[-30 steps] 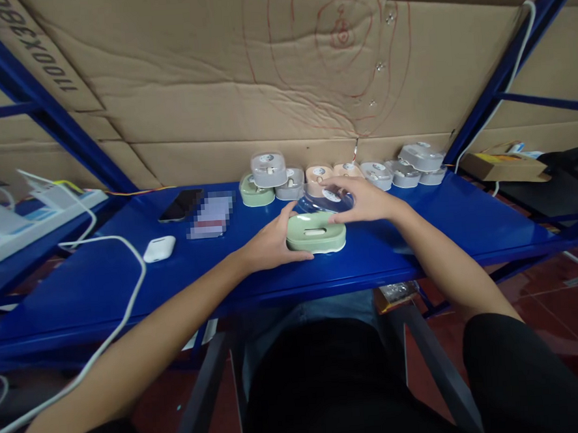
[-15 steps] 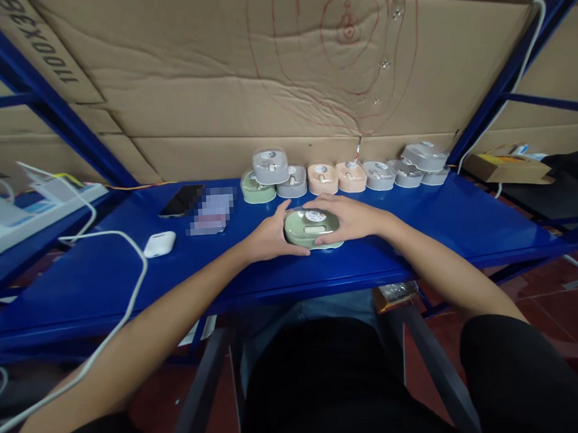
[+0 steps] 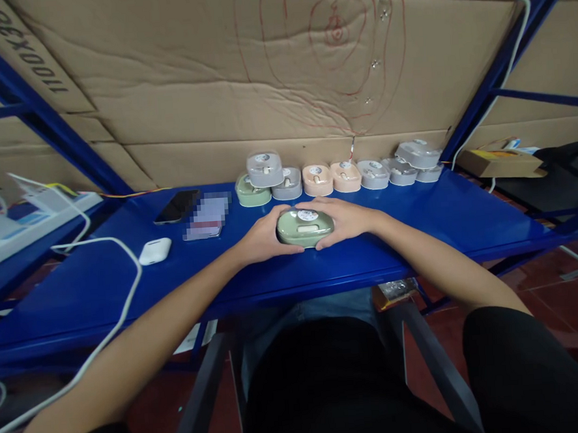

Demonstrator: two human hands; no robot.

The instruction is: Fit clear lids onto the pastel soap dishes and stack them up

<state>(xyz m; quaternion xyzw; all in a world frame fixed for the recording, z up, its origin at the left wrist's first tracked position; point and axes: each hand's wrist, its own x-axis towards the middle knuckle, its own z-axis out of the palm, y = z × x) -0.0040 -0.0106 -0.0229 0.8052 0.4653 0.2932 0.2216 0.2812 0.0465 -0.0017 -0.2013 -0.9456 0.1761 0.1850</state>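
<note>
A green oval soap box [image 3: 305,228], with a clear lid and a round sticker on top, is held between both hands over the front of the blue table [image 3: 379,256]. My left hand [image 3: 267,236] wraps round its left end, thumb along the near side. Round the right end curls my right hand [image 3: 346,218], its fingers across the back and thumb at the front. The lid sits down over the green body. The box's underside and far side are hidden.
Along the cardboard wall [image 3: 187,85] stand similar boxes: green [image 3: 252,194], peach [image 3: 317,181] and grey [image 3: 374,175], some stacked. To the left lie a dark phone [image 3: 177,207], a blurred-out phone [image 3: 209,216], a white earbud case [image 3: 154,251] and a white cable [image 3: 133,294].
My right hand has brought the clear lid down from behind the green body and onto it. Its grip has then shifted to the box's right end. My left hand has stayed on the left end.
</note>
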